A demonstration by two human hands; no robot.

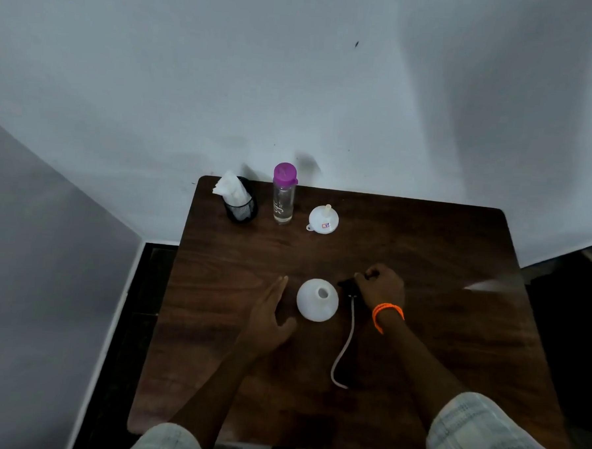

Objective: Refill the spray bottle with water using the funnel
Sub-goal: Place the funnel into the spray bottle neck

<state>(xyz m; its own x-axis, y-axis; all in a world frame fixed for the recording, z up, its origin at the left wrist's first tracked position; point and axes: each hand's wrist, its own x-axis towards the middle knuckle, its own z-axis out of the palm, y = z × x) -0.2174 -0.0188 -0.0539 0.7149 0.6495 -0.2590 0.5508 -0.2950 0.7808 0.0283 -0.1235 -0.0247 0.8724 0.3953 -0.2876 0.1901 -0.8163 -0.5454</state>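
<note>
A white spray bottle stands upright in the middle of the brown table, its neck open. My right hand is shut on the black spray head, which rests on the table just right of the bottle. Its white dip tube trails toward me. My left hand is open, flat, a little left of the bottle and not touching it. A white funnel lies upside down at the back. To the left of the funnel stands a clear water bottle with a purple cap.
A black mesh holder stuffed with white tissue sits at the table's back left corner. The wall runs close behind the table. Dark floor shows to the left and right of the table.
</note>
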